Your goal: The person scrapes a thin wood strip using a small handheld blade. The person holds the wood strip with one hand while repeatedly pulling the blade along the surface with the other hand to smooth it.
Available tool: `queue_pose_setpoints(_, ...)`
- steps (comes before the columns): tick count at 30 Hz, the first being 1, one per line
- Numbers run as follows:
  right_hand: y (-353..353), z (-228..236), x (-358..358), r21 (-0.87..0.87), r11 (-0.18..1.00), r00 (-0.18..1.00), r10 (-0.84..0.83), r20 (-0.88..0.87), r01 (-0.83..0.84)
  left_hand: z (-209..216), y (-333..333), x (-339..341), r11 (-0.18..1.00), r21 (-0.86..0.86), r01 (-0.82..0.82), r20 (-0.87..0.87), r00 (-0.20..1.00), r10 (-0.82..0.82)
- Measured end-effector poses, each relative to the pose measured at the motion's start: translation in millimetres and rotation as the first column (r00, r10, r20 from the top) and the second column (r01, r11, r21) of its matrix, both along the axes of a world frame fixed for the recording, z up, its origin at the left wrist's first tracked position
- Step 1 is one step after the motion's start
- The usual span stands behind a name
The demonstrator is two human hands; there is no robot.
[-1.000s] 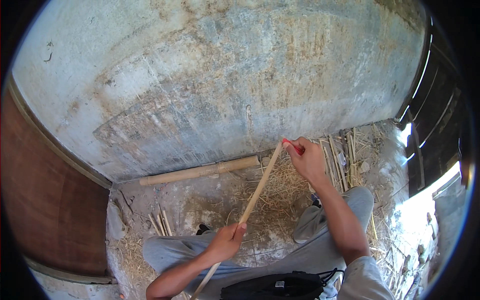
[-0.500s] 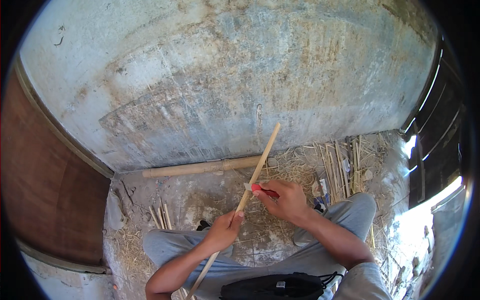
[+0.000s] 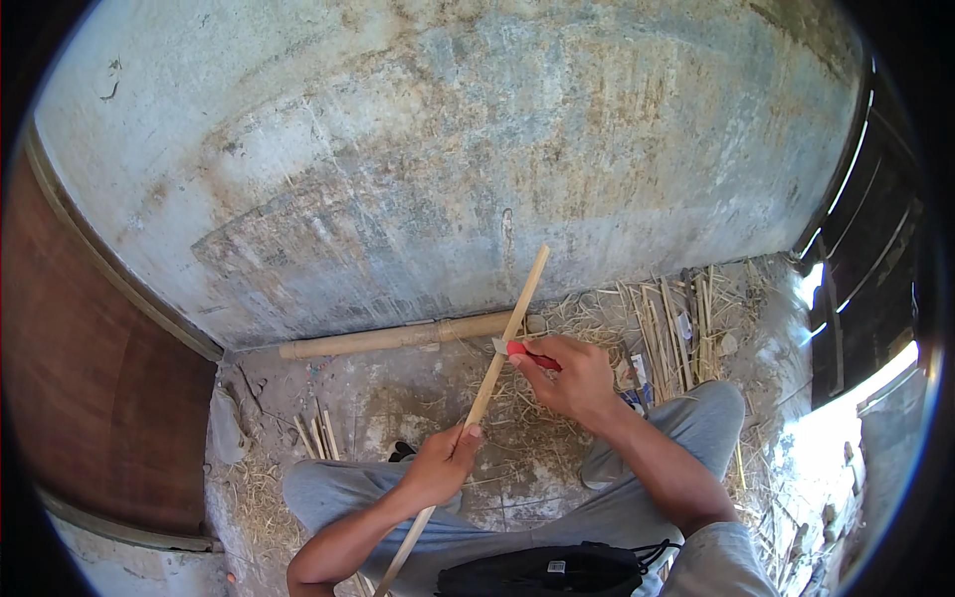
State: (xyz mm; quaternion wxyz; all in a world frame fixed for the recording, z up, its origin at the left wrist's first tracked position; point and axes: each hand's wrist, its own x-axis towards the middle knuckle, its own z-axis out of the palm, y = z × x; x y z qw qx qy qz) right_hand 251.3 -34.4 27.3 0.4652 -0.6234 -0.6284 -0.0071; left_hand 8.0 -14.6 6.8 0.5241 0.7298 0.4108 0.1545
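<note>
A long pale bamboo strip (image 3: 486, 391) slants up and away from my lap, its far end raised in front of the wall. My left hand (image 3: 444, 464) is closed around it near its middle, thumb along the top. In my right hand (image 3: 574, 378) is a red-handled knife (image 3: 518, 348), gripped with the fingers wrapped round the handle. Its short blade lies against the strip, some way beyond my left hand. The strip's near end runs down past my left forearm to the lower edge of the view.
A thick bamboo pole (image 3: 388, 340) lies along the foot of the stained wall (image 3: 428, 179). Split bamboo sticks (image 3: 686, 323) and shavings (image 3: 587, 308) cover the floor at right. More sticks (image 3: 318, 435) are by my left knee. A black pouch (image 3: 542, 570) rests at my lap. A brown door (image 3: 99, 368) stands left.
My right hand has slid the knife a little farther up the strip, away from my left hand. My left hand keeps its hold.
</note>
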Motion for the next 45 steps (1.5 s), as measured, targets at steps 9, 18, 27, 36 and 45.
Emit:
queue_pose_setpoints(9, 24.5, -9.9, 36.3, -0.116, 0.973, 0.969, -0.214, -0.126, 0.200, 19.2, -11.6, -0.5, 0.960, -0.279, -0.022, -0.058, 0.998, 0.006)
queue_pose_setpoints(18, 42.1, -35.0, 101.5, -0.155, 0.881, 0.834, -0.473, -0.284, 0.447, 31.7, -6.2, -3.0, 0.950, -0.287, 0.124, 0.138, 0.987, -0.088)
queue_pose_setpoints(27, 16.4, -18.3, 18.4, -0.069, 0.997, 0.814, -0.003, -0.581, -0.045, 46.1, 15.9, -3.4, 0.742, -0.663, 0.100, 0.159, 0.987, 0.009)
queue_pose_setpoints(36, -6.3, -11.8, -13.1, -0.016, 0.982, 0.959, 0.179, -0.221, -0.187, 27.2, 22.7, 2.6, 0.725, -0.687, 0.052, 0.243, 0.956, 0.162)
queue_pose_setpoints(45, -14.2, -7.5, -19.1, -0.017, 0.986, 0.985, 0.162, -0.056, -0.163, 20.2, 13.4, 6.3, 0.840, -0.539, -0.069, 0.144, 0.975, 0.172)
